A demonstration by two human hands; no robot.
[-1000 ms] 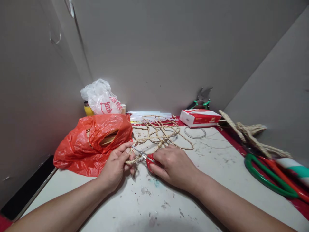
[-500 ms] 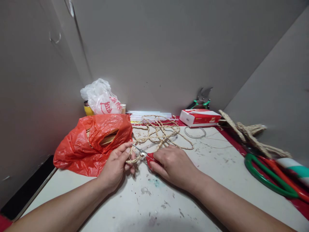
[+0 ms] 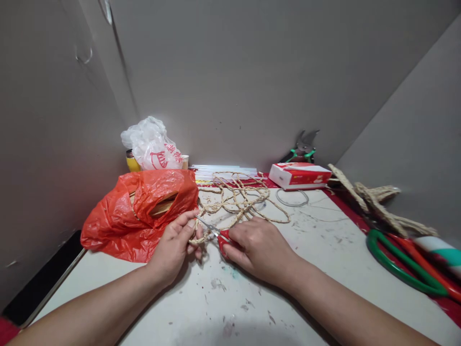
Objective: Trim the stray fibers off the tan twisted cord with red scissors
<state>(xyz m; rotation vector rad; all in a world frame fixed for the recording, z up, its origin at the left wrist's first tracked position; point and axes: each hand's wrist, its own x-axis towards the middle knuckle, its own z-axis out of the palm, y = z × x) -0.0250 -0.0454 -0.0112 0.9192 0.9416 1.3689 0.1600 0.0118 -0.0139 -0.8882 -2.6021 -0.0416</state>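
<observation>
My left hand [image 3: 177, 241] pinches a braided straw rope [image 3: 248, 204] near one bent end, in front of the red plastic bag. Wrapped round red-handled scissors [image 3: 222, 239], my right hand [image 3: 256, 244] is just to the right of it. The metal blades point up and left, across the held part of the rope and close to my left fingertips. Whether the blades touch the rope I cannot tell. Loose loops of the rope lie on the white table behind both hands.
A red plastic bag [image 3: 137, 218] with wooden pieces stands at left, by a dark flat object [image 3: 46, 278]. Behind are a white bag [image 3: 153, 144], clear sticks [image 3: 226, 172], a red-white box [image 3: 300, 176] and pruning shears [image 3: 302, 146]. Green-and-red handles [image 3: 399, 269] lie at right.
The scissors have turned slightly in my right hand and their handles look a little further apart. My left hand still holds the rope in nearly the same place.
</observation>
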